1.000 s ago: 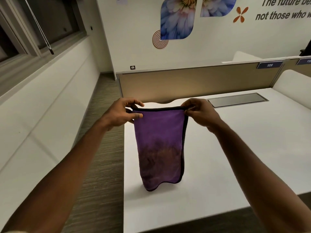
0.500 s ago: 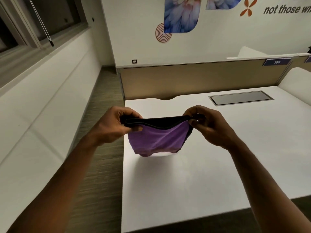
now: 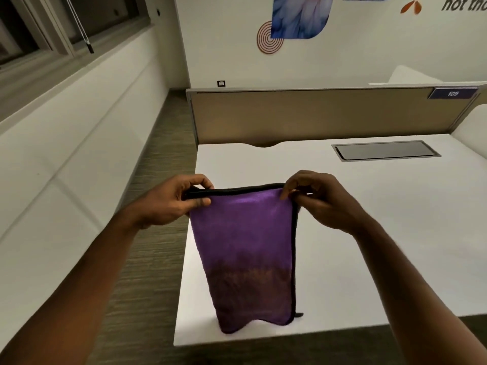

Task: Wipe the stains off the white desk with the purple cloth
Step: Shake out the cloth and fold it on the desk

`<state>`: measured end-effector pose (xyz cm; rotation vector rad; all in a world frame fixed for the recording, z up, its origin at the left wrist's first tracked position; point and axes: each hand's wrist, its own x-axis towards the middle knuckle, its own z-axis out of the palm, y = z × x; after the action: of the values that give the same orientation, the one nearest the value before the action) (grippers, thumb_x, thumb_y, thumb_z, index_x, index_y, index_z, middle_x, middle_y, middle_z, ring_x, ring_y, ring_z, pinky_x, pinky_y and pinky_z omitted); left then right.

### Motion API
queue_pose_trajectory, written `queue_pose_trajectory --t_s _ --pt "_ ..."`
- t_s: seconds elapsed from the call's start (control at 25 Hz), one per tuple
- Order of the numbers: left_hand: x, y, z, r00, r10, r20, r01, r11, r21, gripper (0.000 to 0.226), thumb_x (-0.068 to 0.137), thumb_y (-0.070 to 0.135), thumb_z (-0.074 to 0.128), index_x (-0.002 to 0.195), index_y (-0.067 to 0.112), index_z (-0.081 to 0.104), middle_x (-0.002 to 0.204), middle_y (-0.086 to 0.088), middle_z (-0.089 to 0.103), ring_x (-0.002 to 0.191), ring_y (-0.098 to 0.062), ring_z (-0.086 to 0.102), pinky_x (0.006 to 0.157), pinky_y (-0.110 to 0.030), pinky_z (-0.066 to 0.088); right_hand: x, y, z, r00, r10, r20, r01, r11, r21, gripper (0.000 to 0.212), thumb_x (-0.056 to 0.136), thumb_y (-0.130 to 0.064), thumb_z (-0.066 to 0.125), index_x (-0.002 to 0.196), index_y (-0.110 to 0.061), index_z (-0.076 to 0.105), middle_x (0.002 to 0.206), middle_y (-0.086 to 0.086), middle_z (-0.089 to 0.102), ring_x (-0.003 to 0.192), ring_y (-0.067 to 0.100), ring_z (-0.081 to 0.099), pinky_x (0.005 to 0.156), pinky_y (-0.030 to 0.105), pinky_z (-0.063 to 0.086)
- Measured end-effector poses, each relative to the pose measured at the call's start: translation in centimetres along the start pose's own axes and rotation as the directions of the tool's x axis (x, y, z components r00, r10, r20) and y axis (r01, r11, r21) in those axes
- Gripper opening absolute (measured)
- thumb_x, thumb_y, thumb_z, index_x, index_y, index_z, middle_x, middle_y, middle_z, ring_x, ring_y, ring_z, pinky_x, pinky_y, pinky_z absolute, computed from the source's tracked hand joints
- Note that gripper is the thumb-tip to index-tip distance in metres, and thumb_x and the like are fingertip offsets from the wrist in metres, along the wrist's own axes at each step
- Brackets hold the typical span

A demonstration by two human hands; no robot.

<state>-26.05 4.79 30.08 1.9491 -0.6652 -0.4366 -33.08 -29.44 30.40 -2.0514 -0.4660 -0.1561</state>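
The purple cloth (image 3: 245,248) with black edging hangs full length over the left part of the white desk (image 3: 369,233). Its lower half looks darker and brownish. My left hand (image 3: 174,200) pinches the cloth's top left corner. My right hand (image 3: 319,198) pinches the top right corner. Both hands hold the top edge stretched level above the desk, and the cloth's bottom edge hangs near the desk's front edge. I see no stains on the visible desk surface.
A grey cable hatch (image 3: 384,150) is set into the desk at the back right. A tan divider panel (image 3: 316,114) stands along the far edge. To the left are a carpeted aisle (image 3: 147,233) and a white ledge (image 3: 52,180) under windows.
Half a second ago the cloth was bunched short between my hands; now it hangs full length again, as it did a second ago. My hands stay on the top corners, slightly lower and nearer.
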Motion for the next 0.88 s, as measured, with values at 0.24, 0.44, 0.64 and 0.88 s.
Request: queue_pose_trajectory --t_s 0.24,0.44,0.64,0.88 --pt "8.3 -7.9 1.5 0.943 -0.118 -0.31 0.24 0.889 0.39 0.02 0.086 0.007 0.077 0.104 0.017 0.077 0.094 0.0 0.075 0.088 -0.017 0.069 0.089 -0.04 0.058 6.2 8.8 4.6 0.934 0.3 -0.194 -0.349 0.881 -0.32 0.029 0.088 -0.006 0.063 0.083 -0.034 0.068 0.089 -0.021 0.072 0.066 0.014 0.065 0.07 0.029 0.044" --pt "12.3 -12.0 2.4 0.904 -0.184 -0.385 0.35 0.835 0.423 0.027 0.084 0.007 0.073 0.106 0.022 0.08 0.105 -0.002 0.078 0.098 -0.022 0.071 0.088 -0.036 0.058 8.1 13.2 7.5 0.828 0.489 -0.273 -0.506 0.862 0.01 0.033 0.088 0.005 0.058 0.102 -0.022 0.069 0.1 0.004 0.074 0.078 0.033 0.078 0.079 0.053 0.065" --pt "8.1 -14.1 5.4 0.955 -0.083 -0.283 0.171 0.938 0.301 0.026 0.078 0.001 0.076 0.094 0.021 0.082 0.089 0.006 0.078 0.075 -0.01 0.066 0.071 -0.031 0.055 2.9 14.9 8.2 0.787 0.587 -0.19 -0.565 0.809 0.163 0.031 0.084 0.003 0.07 0.09 -0.025 0.08 0.094 -0.002 0.081 0.085 0.023 0.08 0.082 0.041 0.065" --pt "1.1 -16.9 10.9 0.995 0.018 -0.097 0.005 0.973 0.229 0.024 0.074 0.008 0.085 0.091 0.024 0.081 0.082 0.027 0.067 0.073 0.006 0.062 0.065 -0.005 0.043 -5.0 15.7 9.9 0.725 0.685 -0.064 -0.663 0.721 0.201 0.029 0.085 0.012 0.066 0.085 -0.014 0.079 0.091 0.003 0.081 0.087 0.024 0.08 0.083 0.039 0.064"
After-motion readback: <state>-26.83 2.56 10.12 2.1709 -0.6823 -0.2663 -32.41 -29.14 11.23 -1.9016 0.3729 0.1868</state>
